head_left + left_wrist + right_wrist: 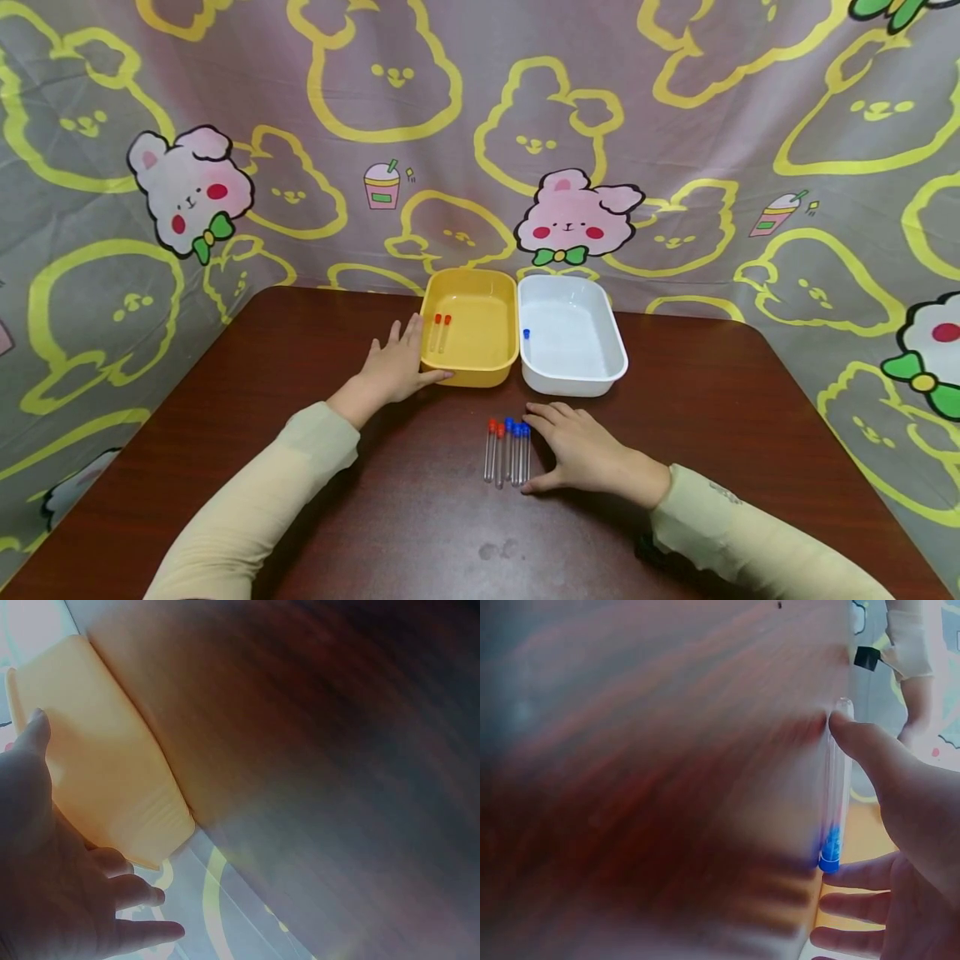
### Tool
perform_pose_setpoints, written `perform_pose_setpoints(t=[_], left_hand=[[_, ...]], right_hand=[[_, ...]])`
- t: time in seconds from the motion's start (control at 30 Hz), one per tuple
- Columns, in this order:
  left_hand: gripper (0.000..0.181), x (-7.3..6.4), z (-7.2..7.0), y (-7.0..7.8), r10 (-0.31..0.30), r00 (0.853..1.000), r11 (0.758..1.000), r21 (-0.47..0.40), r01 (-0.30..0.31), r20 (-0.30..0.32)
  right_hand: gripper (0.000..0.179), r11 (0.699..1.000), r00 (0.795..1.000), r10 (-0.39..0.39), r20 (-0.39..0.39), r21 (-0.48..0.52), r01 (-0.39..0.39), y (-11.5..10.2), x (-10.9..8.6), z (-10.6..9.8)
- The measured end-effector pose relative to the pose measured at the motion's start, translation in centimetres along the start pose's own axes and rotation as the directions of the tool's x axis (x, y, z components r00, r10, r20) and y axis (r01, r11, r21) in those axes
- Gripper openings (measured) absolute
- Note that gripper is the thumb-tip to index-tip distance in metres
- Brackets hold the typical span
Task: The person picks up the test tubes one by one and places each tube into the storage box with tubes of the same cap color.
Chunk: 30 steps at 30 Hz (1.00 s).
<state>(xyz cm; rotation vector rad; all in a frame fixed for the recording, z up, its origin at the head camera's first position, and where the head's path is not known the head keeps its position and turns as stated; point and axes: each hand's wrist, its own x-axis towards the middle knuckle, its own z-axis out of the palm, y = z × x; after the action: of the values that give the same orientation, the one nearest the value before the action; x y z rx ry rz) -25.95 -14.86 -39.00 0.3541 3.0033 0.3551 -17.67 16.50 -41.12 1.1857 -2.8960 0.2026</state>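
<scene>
A cluster of clear test tubes lies on the table, two with red caps (497,428) and three with blue caps (516,429). My right hand (588,454) spans the rightmost blue-capped tube (834,795), thumb at its rounded end and index fingertip close by the cap. Whether it bears any grip there is hard to tell; the fingers look fairly straight. My left hand (393,362) rests against the near left side of the yellow bin (112,757), fingers spread along its outer wall and thumb by the front rim.
Two red-capped tubes (442,333) lie inside the yellow bin. Beside it stands a white bin (573,387), with a blue cap (527,333) showing at its left; that tube's clear body barely shows. A patterned curtain (450,167) hangs behind the brown table (420,533).
</scene>
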Motion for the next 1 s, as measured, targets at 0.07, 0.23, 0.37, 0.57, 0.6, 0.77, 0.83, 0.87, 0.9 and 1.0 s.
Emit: perform_pose_setpoints(t=[0.07,0.23,0.37,0.57,0.6,0.77,0.83,0.87,0.9,1.0], left_hand=[[0.116,0.0,0.0,0.0,0.0,1.0,1.0,0.001,0.0,0.001],[0.116,-0.1,-0.1,0.1,-0.006,1.0,1.0,-0.013,0.006,0.009],[0.116,-0.1,0.0,0.1,-0.009,1.0,1.0,-0.023,0.009,0.006],[0.116,-0.1,0.1,0.1,-0.004,1.0,1.0,-0.028,0.004,0.005],[0.116,0.0,0.1,0.0,-0.003,1.0,1.0,-0.028,0.003,0.004],[0.116,0.1,0.2,-0.1,-0.002,1.0,1.0,-0.029,0.002,0.007],[0.117,0.1,0.3,-0.2,-0.002,1.0,1.0,-0.03,0.002,0.008],[0.117,0.2,0.3,-0.2,-0.002,1.0,1.0,-0.029,0.003,0.008],[0.117,0.2,0.3,-0.2,-0.002,1.0,1.0,-0.031,0.002,0.008],[0.118,0.2,0.3,-0.3,-0.002,1.0,0.999,-0.034,0.003,0.003]], right_hand=[[0.099,1.0,1.0,-0.002,0.0,0.004,0.002,0.0,0.0,0.0],[0.096,1.0,1.0,-0.009,-0.001,0.021,0.009,-0.1,0.1,0.0],[0.095,0.999,1.0,-0.008,0.006,0.034,0.008,0.0,0.2,-0.1],[0.096,0.999,1.0,0.006,0.023,0.045,-0.007,0.2,0.1,-0.3],[0.096,0.999,1.0,0.006,0.023,0.044,-0.007,0.3,0.1,-0.3],[0.098,0.999,1.0,0.006,0.018,0.044,-0.007,0.4,0.2,-0.7],[0.098,0.999,1.0,0.005,0.016,0.045,-0.006,0.4,0.2,-0.9],[0.098,0.999,1.0,0.004,0.013,0.046,-0.004,0.4,0.2,-1.0],[0.098,0.999,1.0,0.002,0.011,0.045,-0.003,0.4,0.2,-1.2],[0.098,0.999,1.0,0.0,0.009,0.049,0.0,0.4,0.3,-1.6]])
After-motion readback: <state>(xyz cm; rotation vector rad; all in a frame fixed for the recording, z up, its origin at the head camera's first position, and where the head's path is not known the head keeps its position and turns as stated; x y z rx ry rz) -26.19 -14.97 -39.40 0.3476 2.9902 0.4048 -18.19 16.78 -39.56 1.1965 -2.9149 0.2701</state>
